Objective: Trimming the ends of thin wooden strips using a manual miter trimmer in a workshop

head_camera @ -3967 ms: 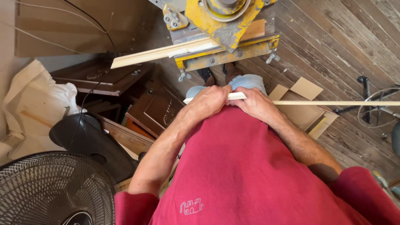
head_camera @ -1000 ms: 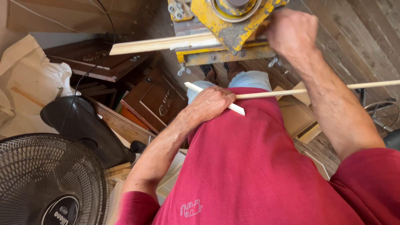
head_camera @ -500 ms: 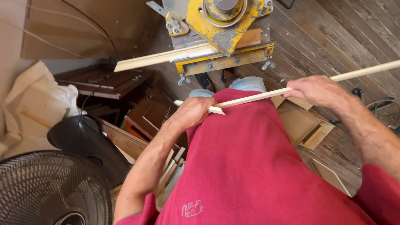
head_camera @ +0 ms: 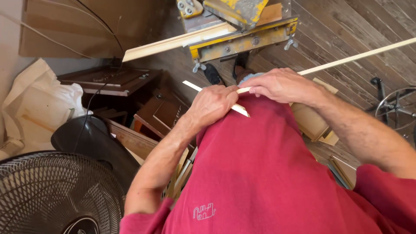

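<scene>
fingers (head_camera: 225,93) of the left hand (head_camera: 212,104) are clenched around a short pale wood strip (head_camera: 193,86), held against the red shirt (head_camera: 260,173). right hand (head_camera: 281,84) grasps the near end of a long thin wood strip (head_camera: 355,56) that runs up and right over the plank floor (head_camera: 346,26). both ends meet between the hands, below the yellow saw (head_camera: 242,26). a black fan (head_camera: 56,195) sits lower left.

A short wooden strip (head_camera: 241,110) lies in the left hand (head_camera: 213,104), just left of the right hand (head_camera: 284,85), which grips the near end of a long strip (head_camera: 359,56) running off to the right. Beyond both hands stands a saw machine (head_camera: 242,30); a fan (head_camera: 56,195) sits well left of them, nearer the person.
</scene>
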